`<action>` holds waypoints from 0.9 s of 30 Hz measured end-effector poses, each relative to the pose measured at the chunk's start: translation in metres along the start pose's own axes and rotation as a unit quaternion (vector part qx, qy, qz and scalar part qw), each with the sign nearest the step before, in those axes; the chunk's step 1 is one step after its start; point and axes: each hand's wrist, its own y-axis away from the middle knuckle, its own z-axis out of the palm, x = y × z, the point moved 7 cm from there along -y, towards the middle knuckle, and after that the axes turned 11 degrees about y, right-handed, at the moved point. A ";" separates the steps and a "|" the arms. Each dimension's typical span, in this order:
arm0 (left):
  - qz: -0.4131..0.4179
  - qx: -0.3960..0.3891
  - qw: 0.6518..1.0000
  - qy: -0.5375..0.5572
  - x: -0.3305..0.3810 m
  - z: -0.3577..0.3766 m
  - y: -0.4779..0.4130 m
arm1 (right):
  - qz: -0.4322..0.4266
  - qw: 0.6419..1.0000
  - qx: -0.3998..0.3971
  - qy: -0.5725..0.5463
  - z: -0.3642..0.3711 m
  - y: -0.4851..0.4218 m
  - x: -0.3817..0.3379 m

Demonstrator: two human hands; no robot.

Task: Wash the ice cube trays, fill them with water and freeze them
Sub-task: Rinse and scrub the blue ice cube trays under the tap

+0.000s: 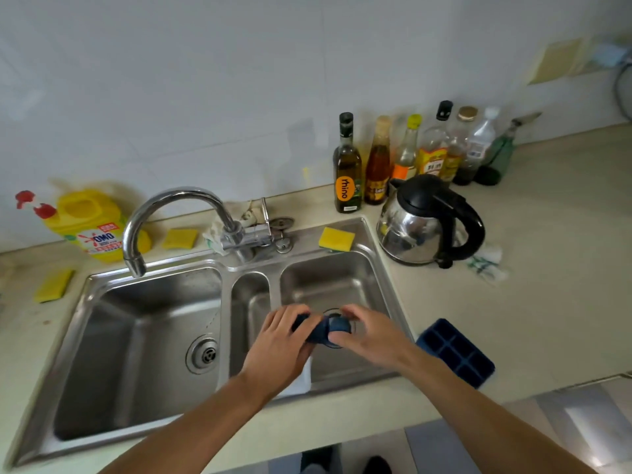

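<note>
- The pale beige surface (547, 268) runs along a white tiled wall and carries everything here.
- A stainless steel sink (113, 336) is set into it, with a wide basin on the left, a narrow one in the middle and a medium one on the right.
- A chrome and black kettle (420, 227) stands just right of the sink's back corner, with a crumpled white and green cloth (489, 261) beside it.
- A yellow detergent jug (92, 224) with a red cap sits against the wall, behind the left basin.
- The curved chrome faucet (178, 196) arches leftward, its spout above the back edge of the left basin.
- A row of bottles (347, 165) lines the wall behind the kettle; the nearest is dark with an orange label.
- One dark blue ice cube tray (456, 352) lies flat on the surface, cells up, just right of the right basin, near the front edge.
- The left hand (280, 347) is over the right basin, fingers curled round one end of a second dark blue tray (328, 331).
- The right hand (369, 333) grips the other end of that tray, thumb and fingers wrapped on it.
- The held tray looks bent or twisted between the two hands, above the right basin's drain; its cells cannot be made out.
- Three yellow sponges lie about: one (337, 238) on the sink's back rim, one (180, 238) behind the faucet, one (54, 285) left of the sink.
- A round drain (203, 354) sits in the floor of the left basin.
</note>
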 end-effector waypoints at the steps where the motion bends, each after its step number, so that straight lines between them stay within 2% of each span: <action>1: -0.035 -0.007 0.999 0.018 -0.003 0.005 -0.003 | 0.005 1.000 0.014 0.027 -0.008 0.004 0.009; 3: -0.133 -0.032 0.988 0.066 -0.017 0.020 -0.009 | 0.012 0.987 0.048 0.150 -0.027 0.011 0.029; 5: -0.216 -0.061 0.968 0.112 -0.029 0.036 -0.015 | 0.036 0.952 0.053 0.300 -0.040 0.018 0.055; 8: -0.263 -0.076 0.949 0.159 -0.038 0.056 -0.024 | 0.114 0.914 0.003 0.390 -0.045 0.032 0.100; 11: -0.287 -0.101 0.940 0.157 -0.046 0.074 -0.036 | 0.159 0.916 -0.015 0.368 -0.043 0.042 0.124; 17: -0.345 -0.135 0.903 0.220 -0.063 0.103 -0.057 | 0.229 0.912 0.027 0.338 -0.073 0.054 0.150; 21: -0.363 -0.156 0.883 0.253 -0.079 0.117 -0.069 | 0.259 0.894 0.044 0.363 -0.097 0.052 0.163; 24: -0.386 -0.166 0.869 0.259 -0.098 0.129 -0.074 | 0.210 0.891 0.088 0.393 -0.094 0.035 0.141; 27: -0.394 -0.193 0.863 0.251 -0.114 0.146 -0.075 | 0.114 0.919 0.103 0.364 -0.065 0.010 0.106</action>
